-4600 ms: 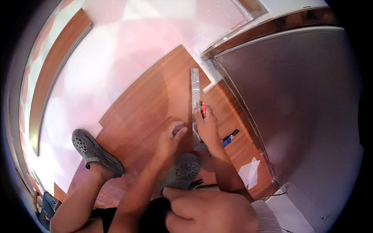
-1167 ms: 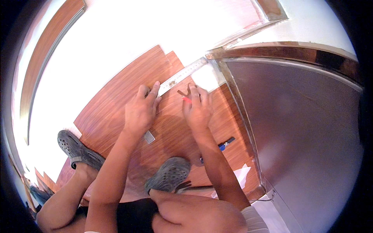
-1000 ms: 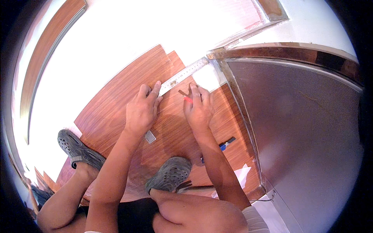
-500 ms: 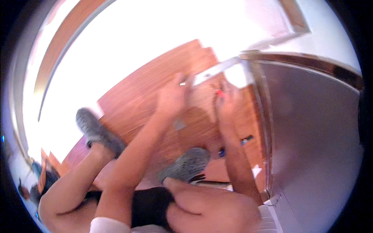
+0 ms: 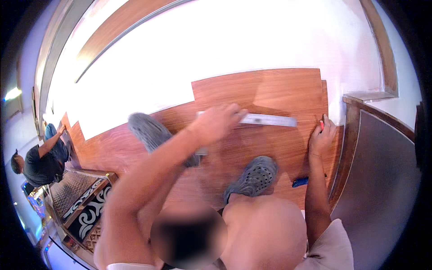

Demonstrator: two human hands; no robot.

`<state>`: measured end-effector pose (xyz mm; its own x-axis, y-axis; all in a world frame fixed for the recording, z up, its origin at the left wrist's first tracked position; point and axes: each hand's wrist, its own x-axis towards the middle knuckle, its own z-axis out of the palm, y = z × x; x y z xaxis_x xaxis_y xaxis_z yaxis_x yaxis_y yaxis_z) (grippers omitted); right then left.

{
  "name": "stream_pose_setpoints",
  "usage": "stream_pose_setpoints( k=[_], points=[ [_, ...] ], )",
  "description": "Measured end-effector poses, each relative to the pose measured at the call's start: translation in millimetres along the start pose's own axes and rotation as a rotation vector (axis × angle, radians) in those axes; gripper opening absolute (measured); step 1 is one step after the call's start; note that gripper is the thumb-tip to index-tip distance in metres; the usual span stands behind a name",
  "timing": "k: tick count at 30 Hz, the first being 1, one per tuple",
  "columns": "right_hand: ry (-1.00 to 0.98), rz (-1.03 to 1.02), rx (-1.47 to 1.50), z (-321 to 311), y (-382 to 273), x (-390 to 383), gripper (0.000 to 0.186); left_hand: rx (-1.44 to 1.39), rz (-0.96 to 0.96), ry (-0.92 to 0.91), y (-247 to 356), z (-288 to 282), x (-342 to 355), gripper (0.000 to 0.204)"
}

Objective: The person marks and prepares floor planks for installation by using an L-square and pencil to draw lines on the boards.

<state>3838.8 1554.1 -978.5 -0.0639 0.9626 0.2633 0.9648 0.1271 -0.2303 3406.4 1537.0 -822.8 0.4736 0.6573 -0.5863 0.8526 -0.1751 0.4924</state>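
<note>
The wood floor [image 5: 288,87] is seen turned since the earlier pictures, and more of a co-worker [image 5: 42,164] is brought into view at the far left. The biggest change is found in the ruler [image 5: 272,120]: its far end is drawn back from the corner of the grey panel [image 5: 382,180] and is now pointed across the planks, well short of it. Whether it is flat or slightly raised cannot be told. It is grasped near its middle by the left hand [image 5: 218,120]. The pale patch [image 5: 336,105] is thus no longer edged by the ruler, so access there seems freer. Just beside it, 1 red tool [image 5: 322,124] is pinched in the right hand's [image 5: 321,137] grip.
</note>
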Motion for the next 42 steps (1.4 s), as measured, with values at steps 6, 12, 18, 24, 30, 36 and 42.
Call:
stream_pose_setpoints(
  k=[6, 12, 18, 24, 30, 36, 42],
  points=[
    [0.048, -0.020, -0.019, -8, -13, 11, 0.038, 0.275, -0.102, -0.034, -94, -36, -138, 0.055],
    [0.011, -0.002, -0.106, -8, -22, 14, 0.038, 0.100, -0.168, 0.280, -148, 46, -165, 0.054],
    [-0.047, 0.113, -0.184, -12, -51, 8, 0.042, 0.009, -0.068, 0.539, -178, 119, -130, 0.051],
    [0.001, 0.254, -0.282, -6, -63, -2, 0.046, 0.007, -0.079, 0.538, -175, 113, -118, 0.050],
    [0.061, 0.178, -0.270, -2, -54, -2, 0.046, 0.032, -0.108, 0.577, -187, 102, -116, 0.049],
    [0.120, 0.135, -0.282, 6, -45, -6, 0.047, 0.018, -0.147, 0.568, -197, 96, -124, 0.050],
    [0.114, 0.091, -0.290, 8, -44, -4, 0.047, 0.057, -0.158, 0.548, -201, 96, -127, 0.053]
  ],
)
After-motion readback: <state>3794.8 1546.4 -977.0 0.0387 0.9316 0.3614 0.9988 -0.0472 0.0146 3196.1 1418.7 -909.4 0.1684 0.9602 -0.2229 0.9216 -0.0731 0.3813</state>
